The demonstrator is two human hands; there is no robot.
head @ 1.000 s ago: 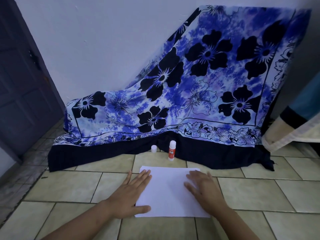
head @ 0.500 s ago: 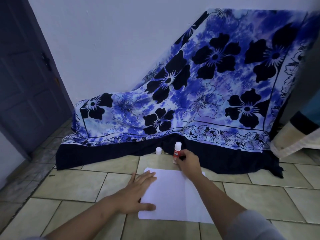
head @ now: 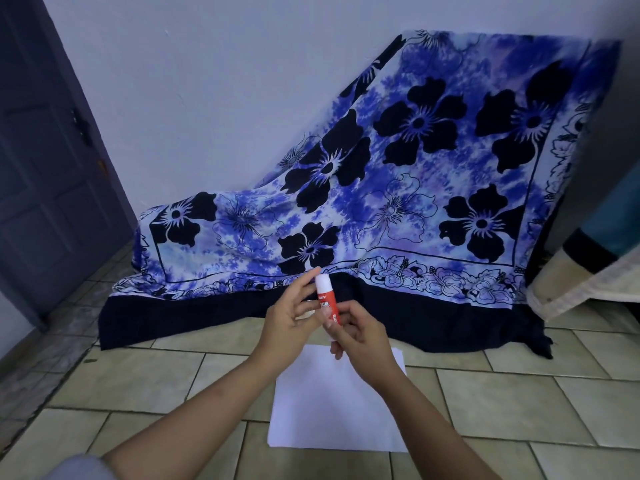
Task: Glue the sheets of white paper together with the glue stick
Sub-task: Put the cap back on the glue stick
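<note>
In the head view, the right hand (head: 363, 337) is holding the glue stick (head: 327, 299) by the lower part of its red body, its grip curling snugly around it. The stick is standing nearly upright in the air above the far edge of the white paper (head: 332, 410). The left hand (head: 287, 320) is laying its fingers against the white cap (head: 322, 281), though I cannot tell whether that grip is pinching. The paper is lying flat on the tiled floor (head: 138, 393), near a blue floral cloth (head: 398, 202).
</note>
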